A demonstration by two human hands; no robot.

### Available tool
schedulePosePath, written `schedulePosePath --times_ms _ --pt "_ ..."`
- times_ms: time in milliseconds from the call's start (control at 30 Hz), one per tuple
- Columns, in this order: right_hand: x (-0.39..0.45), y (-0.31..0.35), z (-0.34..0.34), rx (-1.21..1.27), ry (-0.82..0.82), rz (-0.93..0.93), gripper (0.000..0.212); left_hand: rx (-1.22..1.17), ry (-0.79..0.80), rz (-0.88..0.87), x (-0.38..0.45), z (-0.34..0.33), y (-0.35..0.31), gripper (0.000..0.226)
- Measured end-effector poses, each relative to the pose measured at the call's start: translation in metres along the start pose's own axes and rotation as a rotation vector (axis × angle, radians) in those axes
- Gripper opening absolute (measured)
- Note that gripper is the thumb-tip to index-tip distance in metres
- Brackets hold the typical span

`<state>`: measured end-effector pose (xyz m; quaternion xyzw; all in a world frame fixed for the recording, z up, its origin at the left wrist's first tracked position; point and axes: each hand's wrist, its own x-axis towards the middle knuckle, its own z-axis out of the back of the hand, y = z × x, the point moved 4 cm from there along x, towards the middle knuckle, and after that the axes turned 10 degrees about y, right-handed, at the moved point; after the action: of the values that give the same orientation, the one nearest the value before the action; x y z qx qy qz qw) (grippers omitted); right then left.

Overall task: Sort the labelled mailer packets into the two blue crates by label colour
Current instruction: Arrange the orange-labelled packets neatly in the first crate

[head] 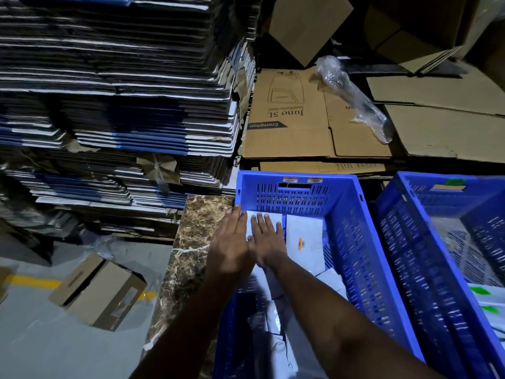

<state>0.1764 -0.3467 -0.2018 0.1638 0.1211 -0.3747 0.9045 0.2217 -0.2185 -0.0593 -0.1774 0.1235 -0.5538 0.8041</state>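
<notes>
Head view: both hands reach into the left blue crate [352, 242], which stands on a brown marble-patterned worktop [196, 242]. The left hand [232, 247] lies flat with fingers straight, its fingertips over the crate's left rim at the far corner. The right hand [269, 242] lies flat just beside it, fingers straight and slightly spread, pressing on a white mailer packet [252, 217] at the far left of the crate floor. Neither hand grips anything; the two hands touch along their inner edges. A second white packet [304, 244], bearing an orange label [300, 244], lies just right of the right hand, flat in the same crate. More white packets [276, 318] lie heaped nearer the camera, partly hidden by the forearms. Orange tags [300, 180] sit on the far rim of this crate. The right blue crate [410, 255] stands just beside it, carrying a green tag [455, 182] on its far wall and holding packets with green labels [479, 291] at the frame's right edge. Flattened cardboard stacks [117, 91] rise at left; a brown carton printed "Juno 5L" [289, 116] lies behind the crates with a bubble-wrapped item [352, 97] on it. A small cardboard box [98, 292] rests on the floor.
</notes>
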Motion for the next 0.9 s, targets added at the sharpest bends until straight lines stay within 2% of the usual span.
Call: schedulePosePath --times_ms 267,400,567,667,733,800,900 --pt "0.009 -0.002 -0.016 -0.060 0.073 0.014 0.064 -0.054 -0.074 -0.114 -0.001 -0.003 0.008 0.065" --pt "0.003 -0.003 0.005 0.044 0.126 0.074 0.065 -0.080 -0.023 -0.026 0.001 0.000 0.002 0.069" --pt "-0.045 -0.023 0.049 0.134 -0.028 0.113 0.064 -0.003 0.033 0.018 0.003 0.006 -0.002 0.070" --pt "-0.094 -0.047 0.069 0.271 -0.139 0.093 0.046 -0.004 0.039 0.042 -0.003 0.008 -0.005 0.069" --pt "-0.125 -0.062 0.072 0.266 -0.174 0.058 0.029 0.010 0.058 0.049 -0.004 0.009 -0.007 0.069" --pt "-0.154 -0.070 0.068 0.266 -0.071 0.042 0.017 0.013 0.090 0.062 -0.003 0.008 -0.005 0.069" --pt "-0.196 -0.067 0.052 0.222 0.321 0.067 0.014 0.020 0.100 0.070 -0.004 0.007 -0.005 0.069"
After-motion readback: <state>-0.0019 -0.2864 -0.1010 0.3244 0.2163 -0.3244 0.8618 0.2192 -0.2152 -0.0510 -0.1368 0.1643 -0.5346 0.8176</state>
